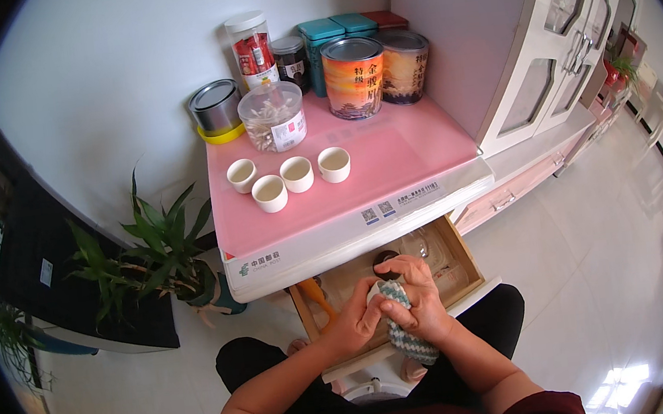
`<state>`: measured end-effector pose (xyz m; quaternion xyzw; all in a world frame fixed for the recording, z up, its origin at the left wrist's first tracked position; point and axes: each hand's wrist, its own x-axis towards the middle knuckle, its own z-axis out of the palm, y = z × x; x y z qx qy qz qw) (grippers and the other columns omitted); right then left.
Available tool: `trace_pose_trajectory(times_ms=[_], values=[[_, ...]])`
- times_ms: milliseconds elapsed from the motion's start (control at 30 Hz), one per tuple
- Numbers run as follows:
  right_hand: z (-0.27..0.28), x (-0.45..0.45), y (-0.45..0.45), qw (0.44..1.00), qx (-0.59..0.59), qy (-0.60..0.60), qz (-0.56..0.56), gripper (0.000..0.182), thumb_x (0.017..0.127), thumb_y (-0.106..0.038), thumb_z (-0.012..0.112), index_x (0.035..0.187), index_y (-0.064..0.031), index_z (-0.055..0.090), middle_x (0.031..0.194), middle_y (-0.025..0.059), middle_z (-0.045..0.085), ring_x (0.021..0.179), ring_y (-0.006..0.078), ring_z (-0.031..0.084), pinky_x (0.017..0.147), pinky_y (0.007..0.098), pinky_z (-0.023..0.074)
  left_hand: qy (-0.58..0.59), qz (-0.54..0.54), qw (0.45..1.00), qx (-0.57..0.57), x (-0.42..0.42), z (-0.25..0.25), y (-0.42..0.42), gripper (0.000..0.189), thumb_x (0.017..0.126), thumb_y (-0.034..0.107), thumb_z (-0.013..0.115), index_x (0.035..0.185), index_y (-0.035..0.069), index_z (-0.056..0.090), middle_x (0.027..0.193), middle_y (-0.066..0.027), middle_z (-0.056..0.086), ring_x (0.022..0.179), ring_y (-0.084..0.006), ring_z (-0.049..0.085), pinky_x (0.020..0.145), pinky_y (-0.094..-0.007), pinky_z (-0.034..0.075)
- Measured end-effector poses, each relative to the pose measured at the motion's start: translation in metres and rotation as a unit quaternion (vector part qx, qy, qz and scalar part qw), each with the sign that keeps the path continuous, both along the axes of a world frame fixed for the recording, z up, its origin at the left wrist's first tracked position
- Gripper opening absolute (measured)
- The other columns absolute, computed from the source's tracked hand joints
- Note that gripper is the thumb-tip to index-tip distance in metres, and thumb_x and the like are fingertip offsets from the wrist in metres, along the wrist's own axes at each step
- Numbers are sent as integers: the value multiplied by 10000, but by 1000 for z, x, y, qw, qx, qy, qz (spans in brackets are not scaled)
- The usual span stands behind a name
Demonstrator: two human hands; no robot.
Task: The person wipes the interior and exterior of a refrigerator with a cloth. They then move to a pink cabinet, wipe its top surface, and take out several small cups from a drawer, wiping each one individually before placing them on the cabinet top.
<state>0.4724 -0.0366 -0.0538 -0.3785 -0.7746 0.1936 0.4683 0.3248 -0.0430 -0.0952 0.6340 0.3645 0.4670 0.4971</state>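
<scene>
Over the opened wooden drawer, my left hand grips a small white cup, mostly covered by fingers and cloth. My right hand pinches a blue-green and white patterned knitted cloth against the cup, and the cloth's loose end hangs down over the drawer front. Several similar white cups stand upright on the pink mat of the cabinet top. Inside the drawer lie an orange-handled object, a dark round object and a clear plastic container.
Behind the cups stand a tub of cotton swabs, a metal tin on a yellow base, a jar of red packets, a dark jar, orange tea tins and teal boxes. A potted plant is left, a white cabinet right.
</scene>
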Motion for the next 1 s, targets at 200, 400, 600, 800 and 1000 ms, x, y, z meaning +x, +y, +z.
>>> trace_pose_trajectory(times_ms=[200,400,600,800,1000], values=[[9,0,-4,992,-24,79,95,443,851,-428,560,910,6,628,1096,120,568,1042,310,479,928,435,354,-263,-363,842,-299,-30,-1,11,438,953,427,416,1178,52,406,974,-44,512,883,-149,510,785,-279,411],[22,3,-6,972,-127,138,140,360,884,-336,542,946,9,628,1041,125,592,1000,259,528,867,365,412,1,-234,957,-170,-25,46,2,543,919,477,464,1235,42,389,1051,-42,492,968,-81,445,858,-239,370],[12,-10,-25,910,-247,332,-27,366,922,-286,471,1039,47,565,1038,138,567,965,222,539,841,331,425,-147,-81,978,-120,-12,32,-18,529,933,443,441,1255,32,356,1120,-75,475,1039,-121,455,914,-260,363],[6,-56,-40,951,-40,298,-73,400,853,-173,484,1176,62,474,1148,187,483,1044,296,490,940,364,361,-140,38,981,127,1,51,-11,538,913,423,480,1215,-3,350,1234,-157,411,1109,-229,432,956,-351,341],[22,-37,-32,882,-328,337,-32,432,986,-331,346,971,28,585,864,62,606,792,114,534,718,248,437,53,76,950,300,-15,61,5,620,761,379,706,1156,-1,417,1207,-210,451,1095,-342,459,942,-423,350]])
